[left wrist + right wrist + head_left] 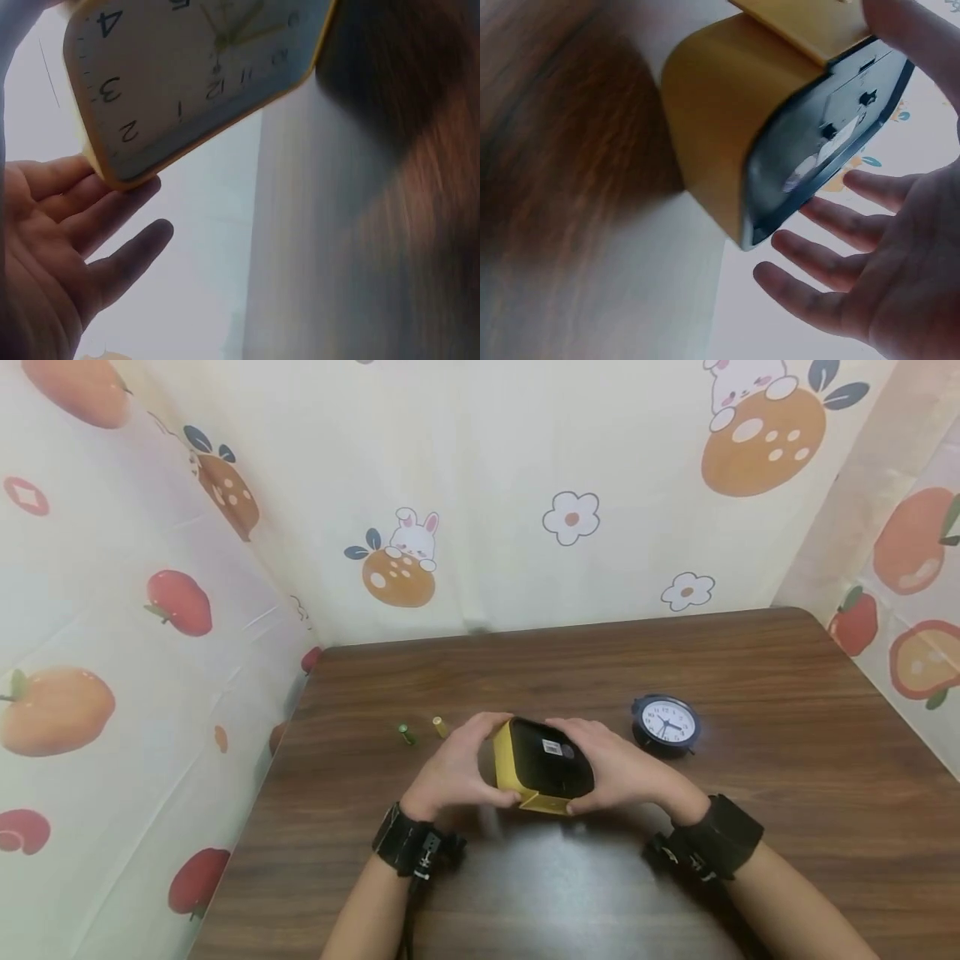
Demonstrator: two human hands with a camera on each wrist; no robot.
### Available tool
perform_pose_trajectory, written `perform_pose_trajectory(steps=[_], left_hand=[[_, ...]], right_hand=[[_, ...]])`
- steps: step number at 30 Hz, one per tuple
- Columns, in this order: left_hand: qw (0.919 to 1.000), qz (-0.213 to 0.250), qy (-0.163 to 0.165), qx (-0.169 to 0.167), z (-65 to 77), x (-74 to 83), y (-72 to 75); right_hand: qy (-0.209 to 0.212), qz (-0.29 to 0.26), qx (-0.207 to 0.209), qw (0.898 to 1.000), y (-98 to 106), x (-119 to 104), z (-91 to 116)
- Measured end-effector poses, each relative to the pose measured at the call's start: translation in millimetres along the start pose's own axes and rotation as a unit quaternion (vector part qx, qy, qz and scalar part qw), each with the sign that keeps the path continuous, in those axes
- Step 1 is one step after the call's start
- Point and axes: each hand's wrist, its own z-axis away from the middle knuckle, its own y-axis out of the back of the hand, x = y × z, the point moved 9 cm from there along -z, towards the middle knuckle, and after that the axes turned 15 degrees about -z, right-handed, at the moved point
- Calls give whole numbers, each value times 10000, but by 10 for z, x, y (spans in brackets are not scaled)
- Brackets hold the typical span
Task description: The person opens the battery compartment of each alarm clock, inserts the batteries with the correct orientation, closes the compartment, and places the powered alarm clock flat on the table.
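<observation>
Both hands hold a yellow square clock (507,762) over the table, its black back facing up in the head view. My left hand (456,768) grips one side, thumb at the near edge and fingers at the far edge. On the opposite side, my right hand (611,768) holds the clock with thumb and fingers spread likewise. The left wrist view shows its white numbered dial (165,67) inside a yellow rim. In the right wrist view the black back (817,150) carries a white label, and a yellow flap-like piece (802,26) juts from the side.
Left of the hands are a small green battery-like cylinder (407,734) and a gold one (440,727). A dark blue round alarm clock (666,725) stands right of my right hand. Fruit-patterned curtains (480,485) border the brown wooden table (570,668) behind and at the sides.
</observation>
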Motion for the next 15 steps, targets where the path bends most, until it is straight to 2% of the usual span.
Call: perform_pose_trajectory(steps=[3,10,15], left_hand=[[9997,-133,94,-198,11,-35,-27],[9969,-87,163,-760,32,-86,-174],[9944,-130,212,-1029,57,-145,-287]], right_hand=[[-41,53,-54,10000,-32,42,-7],[-68,459,98,9989,-46,37,-27],[-214,657,6,9976,-115,66,-49]])
